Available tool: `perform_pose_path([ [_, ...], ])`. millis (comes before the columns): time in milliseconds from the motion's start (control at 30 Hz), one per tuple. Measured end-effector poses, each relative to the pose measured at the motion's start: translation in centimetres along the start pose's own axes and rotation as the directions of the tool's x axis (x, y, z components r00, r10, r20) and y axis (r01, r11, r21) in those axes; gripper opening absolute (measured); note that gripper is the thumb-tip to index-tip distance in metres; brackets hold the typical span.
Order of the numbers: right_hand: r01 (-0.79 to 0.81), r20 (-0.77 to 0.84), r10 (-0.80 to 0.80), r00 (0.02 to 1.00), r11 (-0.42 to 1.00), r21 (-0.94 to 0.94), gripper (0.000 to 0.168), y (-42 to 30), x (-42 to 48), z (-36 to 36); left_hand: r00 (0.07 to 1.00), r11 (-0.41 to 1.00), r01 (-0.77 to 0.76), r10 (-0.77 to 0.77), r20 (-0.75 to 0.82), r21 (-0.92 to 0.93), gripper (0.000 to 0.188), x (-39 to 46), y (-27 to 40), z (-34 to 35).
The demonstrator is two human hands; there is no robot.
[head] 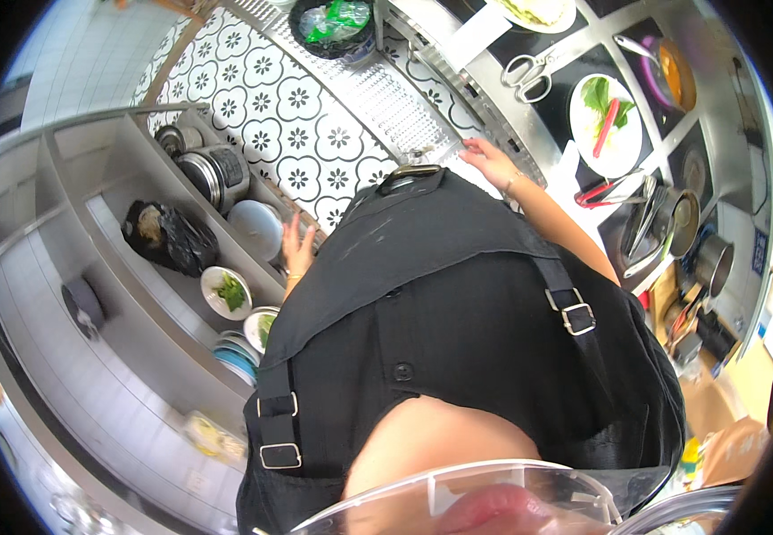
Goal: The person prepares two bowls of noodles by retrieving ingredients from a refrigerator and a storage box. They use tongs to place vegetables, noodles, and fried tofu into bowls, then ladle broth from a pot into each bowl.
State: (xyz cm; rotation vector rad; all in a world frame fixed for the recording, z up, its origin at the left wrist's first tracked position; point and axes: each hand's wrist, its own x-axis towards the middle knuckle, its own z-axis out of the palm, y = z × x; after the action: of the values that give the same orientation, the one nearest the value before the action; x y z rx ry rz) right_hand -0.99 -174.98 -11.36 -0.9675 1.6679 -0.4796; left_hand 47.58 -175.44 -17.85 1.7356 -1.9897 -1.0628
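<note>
My left hand [299,246] holds nothing, its fingers spread beside a round pale lid or container [255,231] on the lower shelf. Empty and with fingers apart, my right hand [489,160] hangs over the edge of the perforated metal floor strip, left of the cooktop counter. On that counter lie kitchen scissors [528,77] and a white plate [580,144] with green leaves and a red-handled utensil [606,128]. Red-handled tongs [604,194] rest nearer to me. A bowl with leafy greens [226,293] stands on the left shelving.
Metal pots [212,177] and a black plastic bag [169,237] sit on the left shelves. A lined bin [333,30] stands on the perforated metal strip [393,100]. Pans [684,224] and a pot [715,264] are at the right. Patterned tiles [297,137] cover the floor.
</note>
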Motion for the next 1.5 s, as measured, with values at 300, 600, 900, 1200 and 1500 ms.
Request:
perform_pose_path([
  [300,0.174,0.194,-0.119,0.974,0.939,-0.298,0.046,13.2,2.5,5.5,0.672,0.968,0.253,-0.183,0.718,0.010,0.037,21.8,-3.4,-0.9],
  [600,0.303,-0.545,0.427,0.722,0.513,0.803,0.029,-9.9,11.4,-3.4,0.802,0.981,-0.073,-0.050,0.595,0.180,0.031,35.9,-2.9,-6.4],
  [900,0.384,-0.512,0.508,0.692,0.342,0.858,0.019,-12.3,15.7,-4.1,0.719,0.919,-0.046,-0.242,0.652,0.392,0.035,43.5,-12.4,-12.4],
  [1200,0.342,-0.498,0.542,0.676,0.368,0.865,0.018,-12.7,15.5,-3.7,0.732,0.903,-0.028,-0.274,0.624,0.429,0.033,46.0,-11.5,-11.0],
  [1500,0.319,-0.500,0.532,0.684,0.397,0.860,0.017,-13.2,15.3,-3.7,0.658,0.980,0.055,-0.181,0.731,0.193,0.032,43.1,-4.2,-7.1],
])
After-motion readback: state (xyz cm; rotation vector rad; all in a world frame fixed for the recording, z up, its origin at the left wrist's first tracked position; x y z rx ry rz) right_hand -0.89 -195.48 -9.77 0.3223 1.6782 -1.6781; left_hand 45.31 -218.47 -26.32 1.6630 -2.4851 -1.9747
